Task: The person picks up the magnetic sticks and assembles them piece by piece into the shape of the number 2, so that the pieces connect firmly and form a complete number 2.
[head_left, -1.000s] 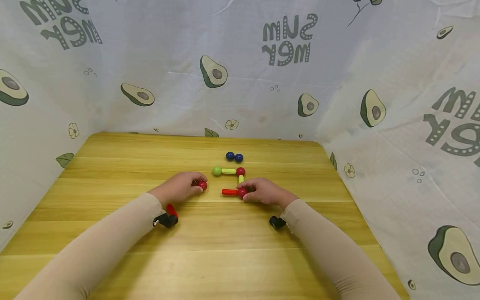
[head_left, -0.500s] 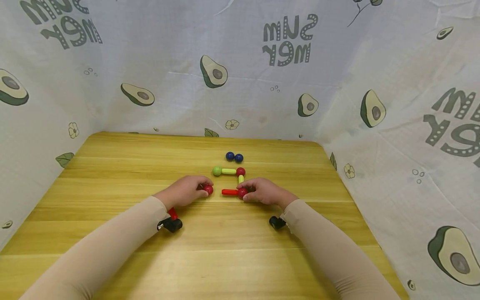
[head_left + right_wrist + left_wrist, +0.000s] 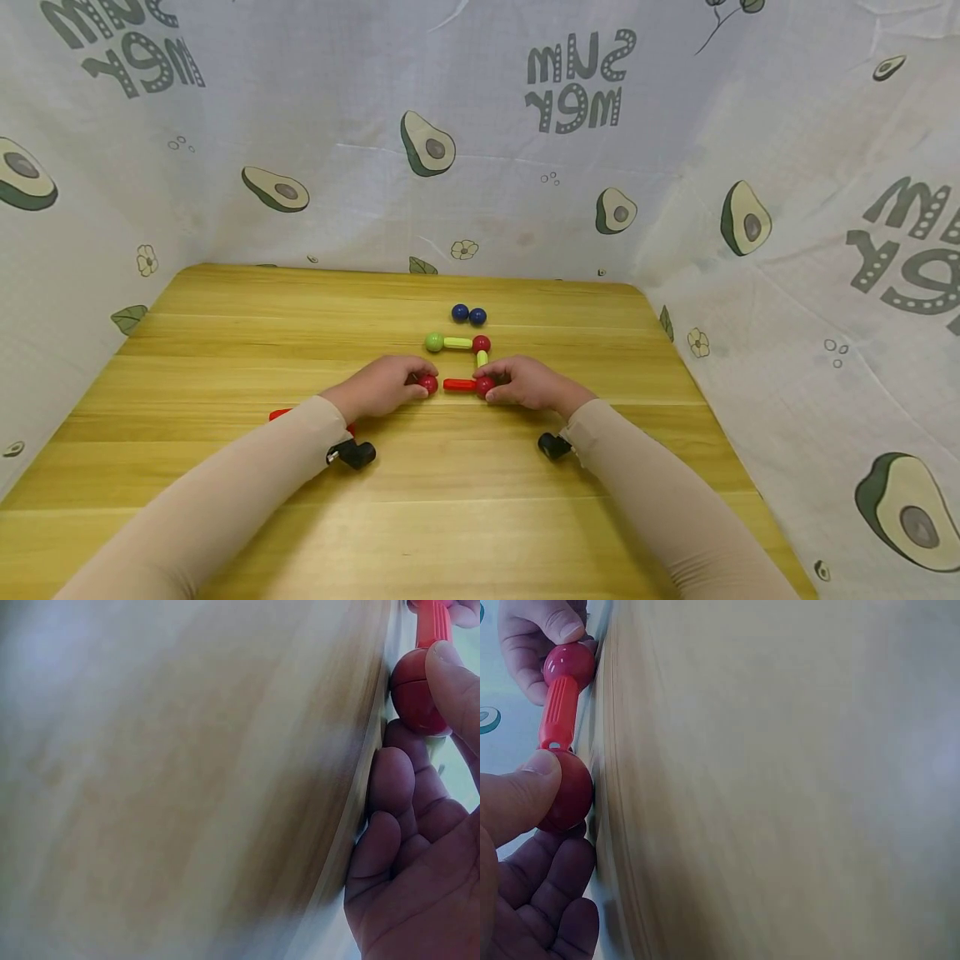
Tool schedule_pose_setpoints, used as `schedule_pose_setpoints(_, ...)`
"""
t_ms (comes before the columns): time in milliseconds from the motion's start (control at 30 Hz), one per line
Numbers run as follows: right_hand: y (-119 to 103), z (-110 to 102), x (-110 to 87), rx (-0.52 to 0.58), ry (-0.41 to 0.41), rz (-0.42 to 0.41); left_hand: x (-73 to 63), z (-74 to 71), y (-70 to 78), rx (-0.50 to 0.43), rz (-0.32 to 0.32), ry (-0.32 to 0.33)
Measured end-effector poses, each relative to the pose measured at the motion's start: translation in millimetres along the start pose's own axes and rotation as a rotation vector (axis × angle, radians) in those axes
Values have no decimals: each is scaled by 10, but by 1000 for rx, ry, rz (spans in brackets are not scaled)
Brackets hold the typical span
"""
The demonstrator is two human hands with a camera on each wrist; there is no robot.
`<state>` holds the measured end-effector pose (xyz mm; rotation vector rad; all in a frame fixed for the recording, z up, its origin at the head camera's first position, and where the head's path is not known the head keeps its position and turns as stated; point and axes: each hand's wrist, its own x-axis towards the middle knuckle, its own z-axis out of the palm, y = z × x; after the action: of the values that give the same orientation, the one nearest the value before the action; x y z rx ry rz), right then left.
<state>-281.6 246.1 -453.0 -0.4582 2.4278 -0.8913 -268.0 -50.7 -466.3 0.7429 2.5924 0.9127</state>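
Note:
My left hand [image 3: 382, 386] pinches a loose red ball [image 3: 428, 384] between thumb and fingers. A small gap shows in the head view between that ball and the free end of a red rod [image 3: 459, 384]; in the left wrist view the rod [image 3: 560, 712] looks almost against it. My right hand [image 3: 531, 383] grips another red ball [image 3: 484, 387], joined to the rod's other end. From there a yellow-green rod [image 3: 482, 358] runs back to a corner red ball [image 3: 482, 343]. A second yellow-green rod [image 3: 457, 342] leads left to a green ball [image 3: 434, 342].
Two dark blue balls [image 3: 469, 315] lie side by side behind the joined pieces. Red pieces [image 3: 280, 413] show partly from beneath the left sleeve. The wooden table [image 3: 420, 517] backs onto a printed cloth [image 3: 337, 108].
My left hand has moved right and slightly nearer with its red ball, closing on the red rod's free end. More red pieces show by the left sleeve. My right hand has stayed put.

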Motion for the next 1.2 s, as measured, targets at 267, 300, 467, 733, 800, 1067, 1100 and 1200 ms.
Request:
schedule_pose_setpoints(267,-14,-1,-9,5,0,-9,39,44,68,-9,17,6)
schedule_pose_setpoints(300,-16,-1,-12,4,1,-8,42,48,72,-9,17,7)
schedule_pose_setpoints(467,-18,2,-12,0,4,-9,47,58,73,-10,12,11)
schedule_pose_setpoints(733,-7,7,-2,-7,8,-16,49,57,66,-15,16,10)
schedule_pose_setpoints(800,-6,9,-6,-2,7,-14,51,58,66,-17,17,10)
schedule_pose_setpoints(1067,-7,10,-14,16,3,-14,56,61,64,-17,9,10)
schedule_pose_setpoints(1100,-6,10,-13,15,3,-15,54,60,65,-16,8,10)
schedule_pose_setpoints(1200,-4,10,-12,13,3,-18,52,58,65,-19,9,10)
